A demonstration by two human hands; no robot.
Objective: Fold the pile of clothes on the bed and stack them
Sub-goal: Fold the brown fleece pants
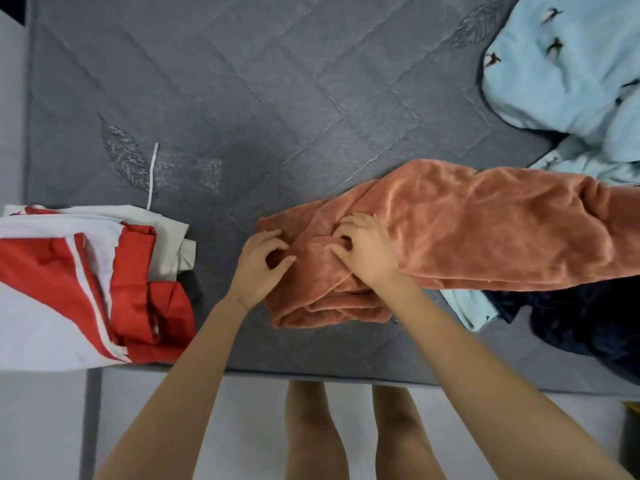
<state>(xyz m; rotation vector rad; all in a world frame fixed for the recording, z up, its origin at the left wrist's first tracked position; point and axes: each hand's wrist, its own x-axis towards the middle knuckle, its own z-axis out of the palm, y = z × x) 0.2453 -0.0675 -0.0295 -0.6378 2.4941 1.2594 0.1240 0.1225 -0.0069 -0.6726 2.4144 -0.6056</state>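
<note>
Both your hands are on the orange fleece garment [450,230], which lies at centre right of the frame on the grey bed [242,98]. Its long axis runs left to right, and you hold the bunched left end. Your left hand [259,268] pinches the outer left edge with curled fingers; your right hand [367,249] is clenched on a fold just beside it, towards the middle. The free length trails away to the right, so the right hand is nearer to it. At lower left sits one red-and-white stack [86,289]. On the right edge lie light blue pieces [571,64], possibly two, and one dark navy item [581,327].
</note>
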